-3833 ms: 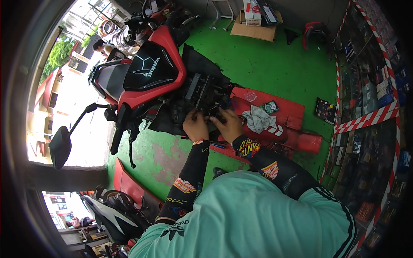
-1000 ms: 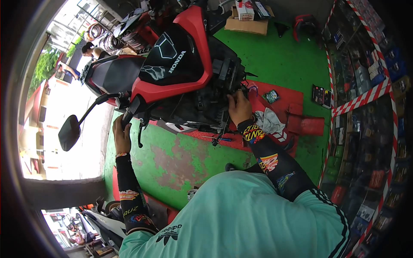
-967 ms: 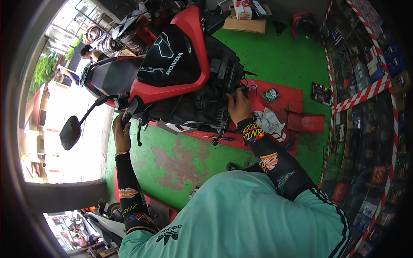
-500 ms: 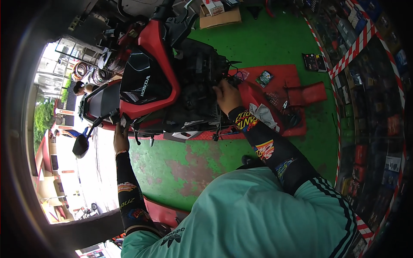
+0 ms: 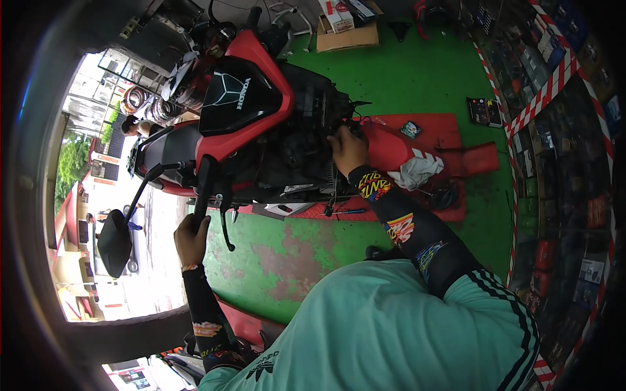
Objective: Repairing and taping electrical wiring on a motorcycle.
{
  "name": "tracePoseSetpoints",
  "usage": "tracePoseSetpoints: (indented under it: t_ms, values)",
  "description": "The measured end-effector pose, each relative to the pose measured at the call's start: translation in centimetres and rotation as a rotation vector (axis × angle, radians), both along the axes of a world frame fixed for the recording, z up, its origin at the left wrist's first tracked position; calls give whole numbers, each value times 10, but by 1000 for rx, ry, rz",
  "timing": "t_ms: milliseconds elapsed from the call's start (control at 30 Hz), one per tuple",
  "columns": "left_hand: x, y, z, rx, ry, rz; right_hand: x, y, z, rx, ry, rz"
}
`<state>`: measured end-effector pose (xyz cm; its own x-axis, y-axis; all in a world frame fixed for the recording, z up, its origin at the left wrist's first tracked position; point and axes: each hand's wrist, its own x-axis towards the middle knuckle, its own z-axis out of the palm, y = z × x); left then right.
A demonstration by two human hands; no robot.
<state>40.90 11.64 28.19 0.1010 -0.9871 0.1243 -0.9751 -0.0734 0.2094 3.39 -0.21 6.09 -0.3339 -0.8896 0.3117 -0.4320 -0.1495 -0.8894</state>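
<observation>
The red and black motorcycle [image 5: 251, 130] stands over a red platform [image 5: 450, 133], its seat [image 5: 171, 144] toward the picture's left and its uncovered front toward the right. The left hand [image 5: 190, 242] is clamped on the end of the black handlebar grip [image 5: 205, 189], with the brake lever [image 5: 225, 228] just beside it and the round-edged mirror [image 5: 115, 244] further left. The right hand [image 5: 349, 151] is at the dark, exposed front parts, its fingers bent in close; whether they pinch anything cannot be told.

Right of that hand lies a red panel [image 5: 386, 144] with white stripes, a pale rag [image 5: 417, 173] against its near edge. A small packet [image 5: 410, 130] lies on the platform beyond, and a screwdriver [image 5: 349, 211] lies near the platform's near edge. Around it spreads the green floor [image 5: 417, 72], bearing a cardboard box [image 5: 349, 39] and a flat dark box [image 5: 484, 112]. Glass shelves [image 5: 554, 176] edged with red-and-white tape line the right. A person [image 5: 134, 127] is in the background, near hanging tires [image 5: 135, 100].
</observation>
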Motion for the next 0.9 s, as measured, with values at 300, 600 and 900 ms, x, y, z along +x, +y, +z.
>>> tracePoseSetpoints:
  t_ms: [300,600,900]
  values:
    - [-99,61,48,-159,301,-209,4,-9,-11,-58,-31,14]
    - [-213,42,83,-309,145,-573,-3,-6,-10,-28,-66,54]
    - [-210,36,89,-134,294,-545,-9,-6,-17,-26,-102,101]
